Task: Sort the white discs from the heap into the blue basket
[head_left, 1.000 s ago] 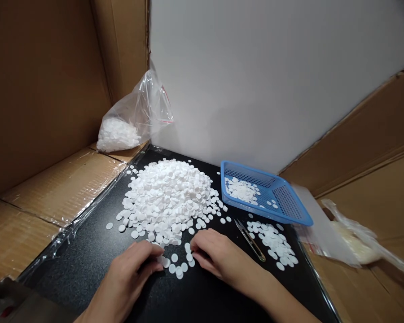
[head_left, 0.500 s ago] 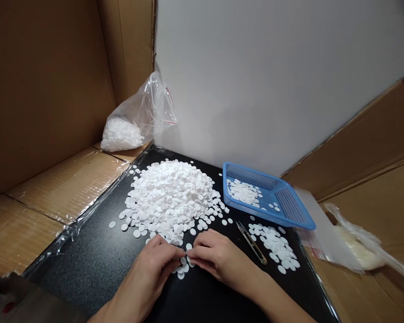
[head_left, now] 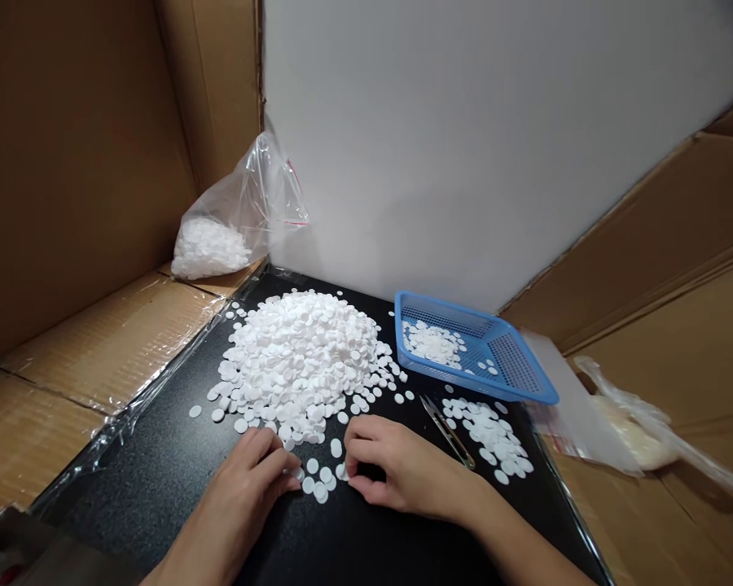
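Small round white discs [head_left: 321, 491] lie loosely on the black tabletop between my two hands. To their left, my left hand [head_left: 253, 472] has its thumb and fingers pinched together, with the edge of a white disc showing at the tips. My right hand [head_left: 391, 464] is on the other side, fingers curled in and a white disc [head_left: 341, 471] at its fingertips. Just beyond both hands rises a large heap of the same discs [head_left: 302, 350]. A smaller spread of discs [head_left: 492, 435] lies right of my right hand, beside thread snips [head_left: 448, 431].
A blue plastic basket [head_left: 537, 389] holding some discs stands at the back right. A clear bag of white pieces [head_left: 211, 248] sits on cardboard [head_left: 128, 334] at the back left. More plastic bags [head_left: 641, 439] lie at the right. A grey-white panel [head_left: 464, 146] stands behind.
My hands have moved apart, the left one to the left, uncovering more discs between them. The whole view has shifted slightly.
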Demonstrator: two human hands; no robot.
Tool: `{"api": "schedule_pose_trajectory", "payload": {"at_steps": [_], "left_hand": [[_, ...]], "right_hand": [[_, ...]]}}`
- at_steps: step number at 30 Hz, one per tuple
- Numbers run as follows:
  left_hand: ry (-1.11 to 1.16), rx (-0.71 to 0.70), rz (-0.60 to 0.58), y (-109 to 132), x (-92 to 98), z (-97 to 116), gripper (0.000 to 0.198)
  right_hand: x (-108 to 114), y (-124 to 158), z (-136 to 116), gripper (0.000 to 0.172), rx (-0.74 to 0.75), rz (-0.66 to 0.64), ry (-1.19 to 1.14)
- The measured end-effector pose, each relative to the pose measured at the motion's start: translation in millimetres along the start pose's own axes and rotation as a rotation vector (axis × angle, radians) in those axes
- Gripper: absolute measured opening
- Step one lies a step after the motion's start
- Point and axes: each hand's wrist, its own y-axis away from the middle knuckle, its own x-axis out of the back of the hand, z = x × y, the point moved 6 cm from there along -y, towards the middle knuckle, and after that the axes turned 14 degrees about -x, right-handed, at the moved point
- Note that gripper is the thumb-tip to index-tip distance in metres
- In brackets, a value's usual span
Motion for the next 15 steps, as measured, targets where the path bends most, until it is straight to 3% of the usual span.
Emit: {"api": "schedule_pose_trajectory", "payload": {"at_steps": [4, 7, 13, 15], "left_hand": [[0.059, 0.033, -0.018, -4, 4.0, 0, 0.022], [0.099, 0.086, -0.033, -6, 6.7, -1, 0.024], [0.195, 0.166, -0.09, -3, 3.6, -4, 0.019], [0.184, 0.164, -0.095, -1, 2.6, -5, 0.02]], "right_hand": [[3, 2, 4, 0.017, -0.091, -0.099, -0.027], [2, 1, 2, 0.011, -0.091, -0.087, -0.019], [-11, -5, -6, 0.009, -0.075, 0.129, -0.065], [-19, -6, -12, 0.019, -0.018, 0.166, -0.016]]}}
